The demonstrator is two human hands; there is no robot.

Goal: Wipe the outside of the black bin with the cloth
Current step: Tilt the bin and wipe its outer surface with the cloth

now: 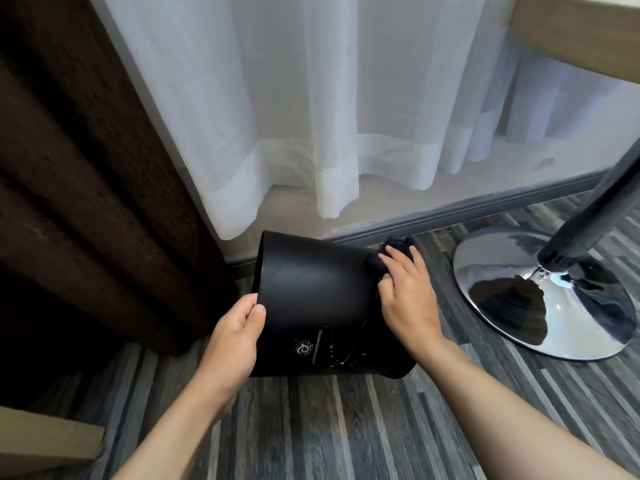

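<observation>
Left hand grips tilted black bin; right hand seemingly presses cloth against it.

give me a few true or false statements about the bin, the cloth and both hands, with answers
1. The round black plastic bin stands upright on the floor. False: it is tipped onto its side, above the grey striped wood-look floor.
2. The left hand grips the bin at its rim. True.
3. The right hand presses a white cloth against the bin. False: the dark crumpled cloth under it is dark, near the bin's narrower end.
4. A white logo with lettering shows on the bin's side. True.
5. The shiny chrome round stand base lies to the left of the bin. False: it sits to the right.
</observation>
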